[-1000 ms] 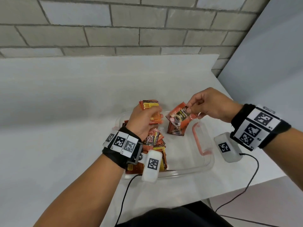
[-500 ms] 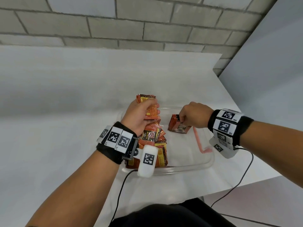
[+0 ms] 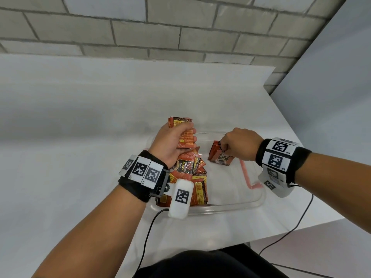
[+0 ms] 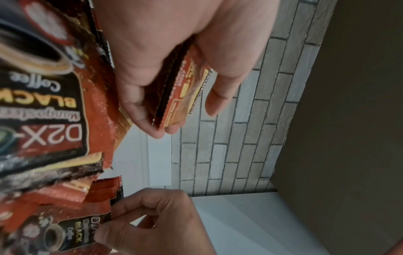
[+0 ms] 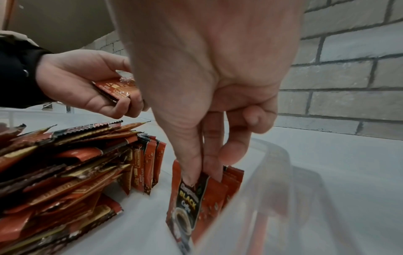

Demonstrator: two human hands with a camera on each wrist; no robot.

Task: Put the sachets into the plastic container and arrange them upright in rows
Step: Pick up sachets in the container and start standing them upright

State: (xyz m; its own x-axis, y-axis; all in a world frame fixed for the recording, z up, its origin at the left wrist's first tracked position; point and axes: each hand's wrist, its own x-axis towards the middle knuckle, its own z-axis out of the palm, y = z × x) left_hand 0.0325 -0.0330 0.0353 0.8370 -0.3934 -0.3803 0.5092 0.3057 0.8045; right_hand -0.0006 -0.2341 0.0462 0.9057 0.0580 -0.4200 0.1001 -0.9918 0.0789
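A clear plastic container [image 3: 230, 205] sits on the white table. Its left part holds a loose pile of red-orange coffee sachets [image 3: 188, 173] [image 5: 65, 169]. My left hand [image 3: 172, 141] grips a small stack of sachets [image 3: 183, 133] [image 4: 181, 96] above the pile. My right hand [image 3: 239, 145] pinches the top edges of a few upright sachets [image 3: 219, 156] [image 5: 200, 200] standing on the container floor near the far right wall. A short row of upright sachets [image 5: 148, 162] stands beside the pile.
The container's orange-pink handle [image 3: 248, 177] lies along its right side. Cables [image 3: 289, 233] run from both wrist units over the table's front edge. A grey brick wall [image 3: 180, 37] stands behind, and the table's right edge [image 3: 297, 137] is close.
My right hand came down from above the container with the sachets and now holds them upright on the floor. The left hand has stayed above the pile with its stack.
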